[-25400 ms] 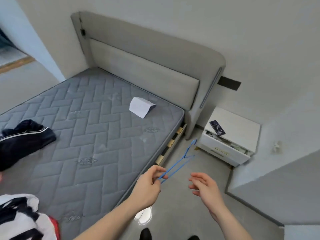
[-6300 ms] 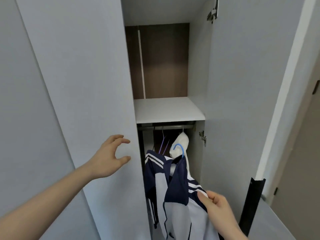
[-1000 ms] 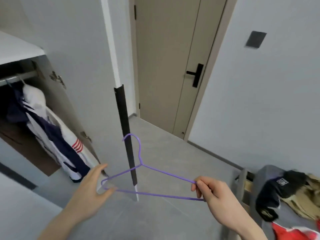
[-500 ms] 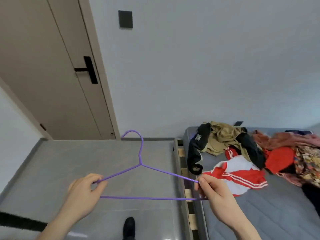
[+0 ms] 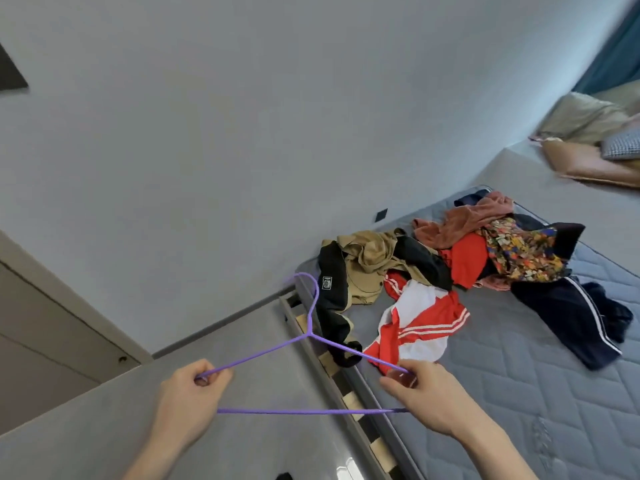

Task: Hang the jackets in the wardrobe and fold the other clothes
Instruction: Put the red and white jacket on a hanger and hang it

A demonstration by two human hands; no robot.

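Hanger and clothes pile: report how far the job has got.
Done: nothing in this view looks hung or folded.
In hand: the purple hanger is bare, left hand and right hand each gripping one end.
Left: the whole heap on the mattress, including the red and white jacket, tan and black jacket, navy trousers and floral garment.
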